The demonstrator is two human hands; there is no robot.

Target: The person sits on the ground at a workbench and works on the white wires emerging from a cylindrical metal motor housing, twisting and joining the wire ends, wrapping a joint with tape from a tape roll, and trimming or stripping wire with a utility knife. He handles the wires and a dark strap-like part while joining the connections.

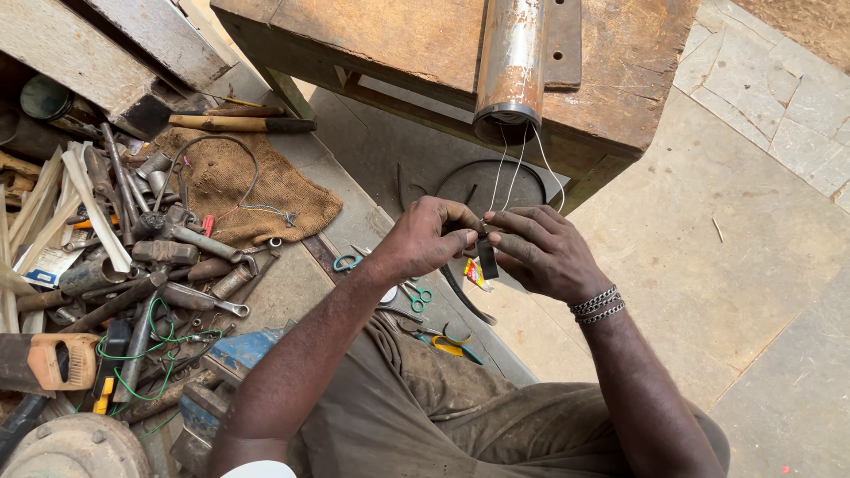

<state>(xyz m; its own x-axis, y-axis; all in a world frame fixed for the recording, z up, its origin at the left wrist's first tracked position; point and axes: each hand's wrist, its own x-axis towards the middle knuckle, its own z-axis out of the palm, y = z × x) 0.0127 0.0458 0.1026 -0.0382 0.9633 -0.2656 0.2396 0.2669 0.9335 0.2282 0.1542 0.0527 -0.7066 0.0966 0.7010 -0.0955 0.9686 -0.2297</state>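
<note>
Item 1, far left: I am seeing one handsaw (pixel 53 361) with an orange handle lying at the floor's left edge, beside one heap of rusty metal tools (pixel 168 265) with a green wire (pixel 164 341) looping through it.

Item 2: one brown burlap cloth (pixel 243 190), coarse and crumpled, is lying just beyond the heap.

Item 3: two small scissors with green handles (pixel 347 262) (pixel 418 296) are lying on the floor under my left forearm.

Item 4: my left hand (pixel 425 237) is hovering with fingers curled in, fingertips pinching the top of one small dark flat strip (pixel 487 257), which is hanging upright between both hands above the floor.

Item 5: three thin pale strings (pixel 518 164) are running from the hands up to one rusty metal cylinder (pixel 511 66) lying on the worn wooden bench (pixel 398 44), its open end overhanging the bench's near edge.

Item 6: my right hand (pixel 544 252) is meeting the left, fingers partly bent and closing on the same strip; three metal chain bracelets (pixel 598 304) are circling the wrist.

Item 7: one dark round disc (pixel 452 186) is lying on the floor below the cylinder.
</note>
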